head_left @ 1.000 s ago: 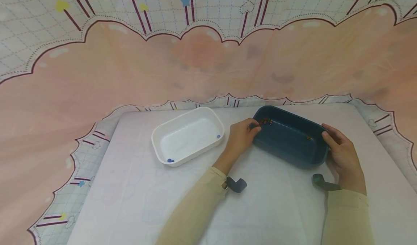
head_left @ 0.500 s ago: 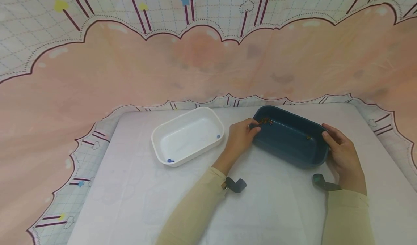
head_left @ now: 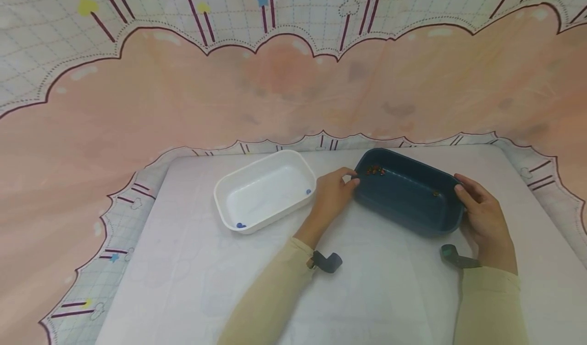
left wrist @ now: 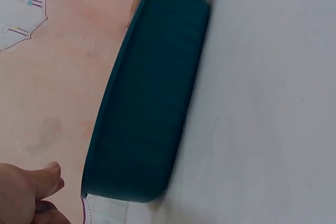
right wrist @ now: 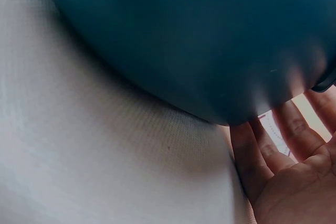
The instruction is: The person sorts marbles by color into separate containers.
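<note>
A dark blue rectangular tray (head_left: pixel 403 202) stands on the white-covered table. Several tiny reddish-brown beads (head_left: pixel 376 170) lie in its far left corner, and a brownish one (head_left: pixel 435 193) near its right end. My right hand (head_left: pixel 485 220) grips the right end, thumb over the rim, fingers along the outer wall (right wrist: pixel 294 135). By the tray's left rim is my left hand (head_left: pixel 334 192), thumb and forefinger close together. In the left wrist view that hand (left wrist: pixel 23 195) appears apart from the tray; whether something tiny sits between the fingertips is hidden.
A white rectangular tray (head_left: pixel 261 192) stands left of my left hand. Small blue beads (head_left: pixel 240 225) lie in its near left corner, one more blue bead (head_left: pixel 309 192) at its right end. A patterned peach cloth (head_left: pixel 293 95) hangs behind the table.
My left hand has drawn back left from over the bead cluster to the outside of the dark tray's rim. The right hand and both trays stay in place.
</note>
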Demonstrator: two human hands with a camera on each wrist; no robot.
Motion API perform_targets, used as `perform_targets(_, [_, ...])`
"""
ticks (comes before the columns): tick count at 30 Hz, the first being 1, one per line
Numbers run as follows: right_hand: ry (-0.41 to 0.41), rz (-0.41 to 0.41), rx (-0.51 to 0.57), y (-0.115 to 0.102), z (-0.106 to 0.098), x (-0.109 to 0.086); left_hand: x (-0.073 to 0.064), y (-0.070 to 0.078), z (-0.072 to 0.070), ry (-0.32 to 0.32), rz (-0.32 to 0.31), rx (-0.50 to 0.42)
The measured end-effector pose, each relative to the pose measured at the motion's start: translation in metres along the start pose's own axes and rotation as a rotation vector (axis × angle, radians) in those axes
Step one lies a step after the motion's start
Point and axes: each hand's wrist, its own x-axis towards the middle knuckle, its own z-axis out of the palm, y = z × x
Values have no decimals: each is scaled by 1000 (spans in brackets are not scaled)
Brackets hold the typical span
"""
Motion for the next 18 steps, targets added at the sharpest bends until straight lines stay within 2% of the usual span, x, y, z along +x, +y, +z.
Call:
perform_targets(4, [0, 2, 0, 0, 0, 0, -2, -7, 0, -18, -25, -19])
perform_targets(10, [-6, 5, 9, 1, 1, 0, -9, -15, -1, -30, -24, -18])
perform_targets(18, [-46, -21, 78, 0, -2, -1, -17, -26, 8, -34, -63, -23])
